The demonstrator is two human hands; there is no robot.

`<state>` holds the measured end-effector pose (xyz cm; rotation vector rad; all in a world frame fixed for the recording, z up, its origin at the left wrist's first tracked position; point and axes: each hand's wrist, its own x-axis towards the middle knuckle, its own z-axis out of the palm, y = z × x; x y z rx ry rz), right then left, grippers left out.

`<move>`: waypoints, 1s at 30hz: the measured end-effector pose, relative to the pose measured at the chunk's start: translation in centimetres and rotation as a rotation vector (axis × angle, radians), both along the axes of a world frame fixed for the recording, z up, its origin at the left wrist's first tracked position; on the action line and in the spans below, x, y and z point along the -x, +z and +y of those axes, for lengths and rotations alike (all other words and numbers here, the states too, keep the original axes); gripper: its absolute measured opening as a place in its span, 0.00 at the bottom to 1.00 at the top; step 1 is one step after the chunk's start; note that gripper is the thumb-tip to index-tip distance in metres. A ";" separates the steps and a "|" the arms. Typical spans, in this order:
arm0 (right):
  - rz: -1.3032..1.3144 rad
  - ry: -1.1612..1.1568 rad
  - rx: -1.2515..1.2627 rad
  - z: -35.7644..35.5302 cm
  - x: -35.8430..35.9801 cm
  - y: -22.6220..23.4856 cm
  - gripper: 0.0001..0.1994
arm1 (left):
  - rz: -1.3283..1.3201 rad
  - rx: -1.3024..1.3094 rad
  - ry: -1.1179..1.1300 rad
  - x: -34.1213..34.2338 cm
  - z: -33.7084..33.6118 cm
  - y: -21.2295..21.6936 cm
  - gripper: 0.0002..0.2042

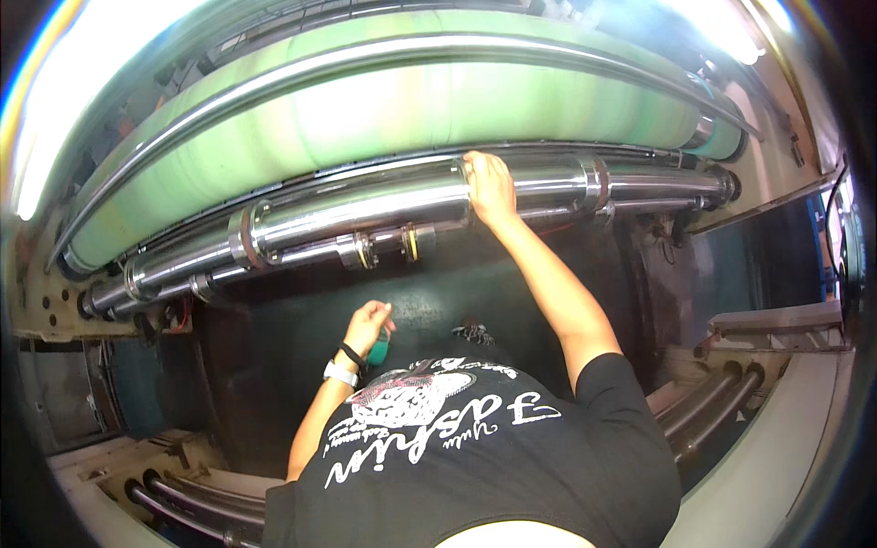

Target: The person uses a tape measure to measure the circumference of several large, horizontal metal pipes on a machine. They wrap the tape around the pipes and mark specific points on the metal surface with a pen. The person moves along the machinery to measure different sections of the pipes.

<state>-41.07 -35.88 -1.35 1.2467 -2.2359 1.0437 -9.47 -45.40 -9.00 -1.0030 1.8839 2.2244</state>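
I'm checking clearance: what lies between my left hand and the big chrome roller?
In the head view, a thinner metal shaft shows between the left hand and the roller; nearer the hand, the stretch looks dark.

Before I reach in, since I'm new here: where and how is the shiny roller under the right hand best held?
I would hold the shiny roller on its smooth stretch between the right hand and the raised collar to its left, coming from the near side, palm over the top: it is a long cylinder lying crosswise, with the green roller close behind.
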 end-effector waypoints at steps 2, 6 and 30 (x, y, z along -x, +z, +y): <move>-0.474 0.019 -0.091 -3.1 -2.1 2.7 0.07 | 0.039 0.075 -0.001 0.1 -0.5 1.0 0.10; -0.292 0.117 -0.235 -10.0 -7.1 -1.1 0.09 | 0.178 0.227 0.031 3.0 -2.7 7.6 0.08; -0.319 -0.054 -0.277 -6.2 -0.6 0.1 0.07 | 0.173 0.806 -0.208 11.4 -5.9 13.1 0.22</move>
